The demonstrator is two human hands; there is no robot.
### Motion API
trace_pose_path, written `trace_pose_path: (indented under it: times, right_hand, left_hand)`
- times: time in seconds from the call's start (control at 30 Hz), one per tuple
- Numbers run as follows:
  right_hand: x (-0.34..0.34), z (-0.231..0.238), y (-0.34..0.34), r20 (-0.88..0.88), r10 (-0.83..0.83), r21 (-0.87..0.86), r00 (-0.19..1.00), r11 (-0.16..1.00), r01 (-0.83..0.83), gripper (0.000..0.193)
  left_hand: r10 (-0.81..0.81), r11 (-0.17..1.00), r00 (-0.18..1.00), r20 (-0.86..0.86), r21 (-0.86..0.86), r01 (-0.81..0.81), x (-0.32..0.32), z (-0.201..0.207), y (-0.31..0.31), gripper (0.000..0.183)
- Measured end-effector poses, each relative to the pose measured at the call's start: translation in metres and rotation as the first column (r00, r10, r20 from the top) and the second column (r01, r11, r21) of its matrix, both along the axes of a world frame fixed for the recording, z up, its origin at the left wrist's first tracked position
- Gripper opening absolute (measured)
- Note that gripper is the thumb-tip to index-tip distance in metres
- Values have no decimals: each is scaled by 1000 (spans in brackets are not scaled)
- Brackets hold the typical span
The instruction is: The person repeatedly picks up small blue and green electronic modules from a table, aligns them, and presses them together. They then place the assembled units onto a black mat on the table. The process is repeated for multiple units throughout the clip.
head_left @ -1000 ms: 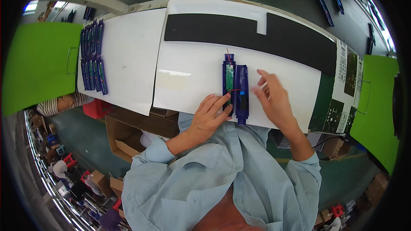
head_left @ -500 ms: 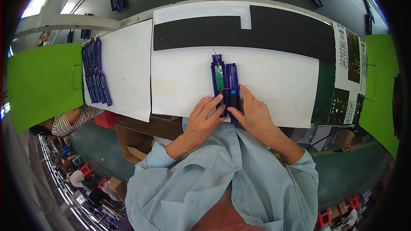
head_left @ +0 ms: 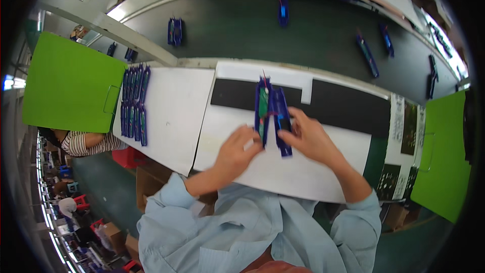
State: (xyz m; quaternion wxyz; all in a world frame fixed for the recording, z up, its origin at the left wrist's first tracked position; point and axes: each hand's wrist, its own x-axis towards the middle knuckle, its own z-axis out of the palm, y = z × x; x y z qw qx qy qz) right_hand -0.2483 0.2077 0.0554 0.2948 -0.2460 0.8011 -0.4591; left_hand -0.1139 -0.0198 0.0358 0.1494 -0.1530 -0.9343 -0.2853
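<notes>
My left hand (head_left: 236, 149) grips the lower end of a long blue plastic housing half with a green circuit board (head_left: 264, 102) in it. A thin red wire sticks up from its far end. In my right hand (head_left: 314, 139), between thumb and fingers, is the other blue housing half (head_left: 278, 102), with a dark block in its lower part. A reddish wire seems to link the halves, which lie side by side, slightly splayed at the near ends. Motion blurs the fine detail. Both are over the white sheet (head_left: 323, 164) and black strip (head_left: 348, 103) in front of me.
To the left, two rows of blue housings with green boards (head_left: 134, 121) lie on white paper. A dark belt (head_left: 227, 25) behind carries several more blue housings (head_left: 367, 55). Green panels (head_left: 70, 86) stand at both sides. A person in a striped sleeve (head_left: 96, 143) is at far left.
The view has tilted so more of the belt shows. Both hands have moved the housing halves away from my body, over the black strip, and the halves' near ends have spread apart.
</notes>
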Motion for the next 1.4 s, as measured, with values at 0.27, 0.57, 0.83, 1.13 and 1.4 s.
trace_pose_path:
  times: [0.27, 0.57, 0.83, 1.13, 1.4]
  right_hand:
    - [-230, -79, -164, -323, -158, -43, 933, 987, 152, 69]
    - [-357, -134, -172, -733, -222, 225, 643, 812, 538, 76]
    - [-292, -86, 42, -802, -231, 238, 550, 721, 651, 53]
    - [-168, -82, 47, -565, -376, 30, 734, 880, 474, 46]
    - [75, -55, 17, -235, -197, -68, 952, 980, 186, 42]
  left_hand:
    - [235, 966, 952, -196, -62, -251, -216, -44, -135, 31]
    - [-87, 995, 992, 96, 51, 82, -147, -32, 0, 40]
    - [-16, 998, 994, 104, 63, 9, -85, -75, -2, 42]
    - [-168, 478, 888, 428, 824, -306, -66, -46, 54, 56]
    - [129, 434, 882, 452, 774, -461, -6, -81, 58, 66]
